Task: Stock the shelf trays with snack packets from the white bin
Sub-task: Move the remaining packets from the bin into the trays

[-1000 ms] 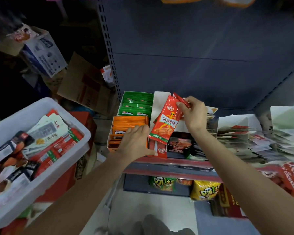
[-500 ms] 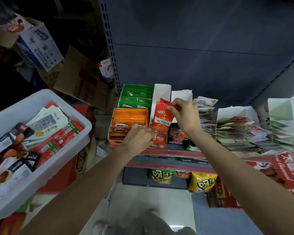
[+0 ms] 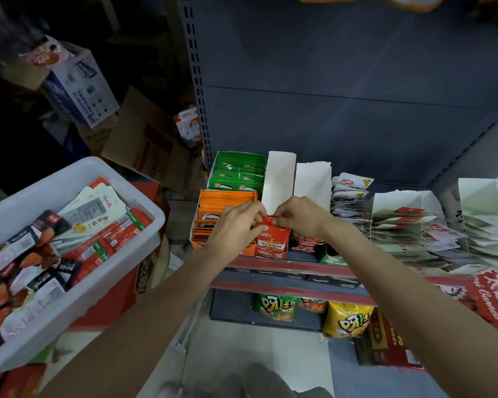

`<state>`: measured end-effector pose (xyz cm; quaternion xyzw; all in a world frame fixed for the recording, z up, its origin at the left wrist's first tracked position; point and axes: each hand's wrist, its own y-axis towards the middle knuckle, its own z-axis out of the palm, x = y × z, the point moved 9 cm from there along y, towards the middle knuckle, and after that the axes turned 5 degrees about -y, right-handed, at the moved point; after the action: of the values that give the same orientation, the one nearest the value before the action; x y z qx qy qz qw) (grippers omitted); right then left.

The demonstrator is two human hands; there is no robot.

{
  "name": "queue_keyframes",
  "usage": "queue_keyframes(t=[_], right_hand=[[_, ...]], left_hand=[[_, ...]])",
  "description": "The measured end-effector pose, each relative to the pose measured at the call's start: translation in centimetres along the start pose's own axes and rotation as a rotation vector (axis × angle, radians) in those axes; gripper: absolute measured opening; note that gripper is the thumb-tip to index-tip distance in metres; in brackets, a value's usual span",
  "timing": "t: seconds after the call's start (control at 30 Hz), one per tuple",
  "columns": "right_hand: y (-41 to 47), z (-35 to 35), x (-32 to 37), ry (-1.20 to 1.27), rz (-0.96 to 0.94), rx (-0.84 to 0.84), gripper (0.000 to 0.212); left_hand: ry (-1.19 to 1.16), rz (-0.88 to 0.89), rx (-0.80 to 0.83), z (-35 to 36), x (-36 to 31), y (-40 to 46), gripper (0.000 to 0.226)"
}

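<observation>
Both hands are on one glossy red-orange snack packet, standing upright in the narrow white cardboard shelf tray. Left hand and right hand each pinch its top edge. The white plastic bin sits well left.

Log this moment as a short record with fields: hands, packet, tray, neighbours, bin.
left hand: left hand pinches the top edge of the red packet
right hand: right hand pinches the same top edge from the other side
packet: upright, lower end inside the red tray at the shelf front
neighbours: orange tray on the left, green tray behind the orange one, white divider behind the hands
bin: white bin at left, holding mixed packets
</observation>
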<state>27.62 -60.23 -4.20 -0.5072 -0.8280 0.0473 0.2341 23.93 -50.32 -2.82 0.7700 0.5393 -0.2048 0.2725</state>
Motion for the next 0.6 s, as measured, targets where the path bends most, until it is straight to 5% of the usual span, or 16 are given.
queue_keyframes(t=[0.17,0.33,0.6], right_hand=[[-0.4,0.2,0.0,0.046,-0.011,0.094,0.028],[-1.2,0.4,-0.1,0.089,-0.02,0.076,0.028],[-1.3,-1.1,0.5,0.085,0.011,-0.044,0.031]], left_hand=[[0.049,-0.079,0.055,0.5,1.2,-0.4,0.062],[-0.009,-0.095,0.213,1.4,1.2,-0.5,0.055],[-0.192,-0.168,0.144,-0.4,1.7,-0.1,0.034]])
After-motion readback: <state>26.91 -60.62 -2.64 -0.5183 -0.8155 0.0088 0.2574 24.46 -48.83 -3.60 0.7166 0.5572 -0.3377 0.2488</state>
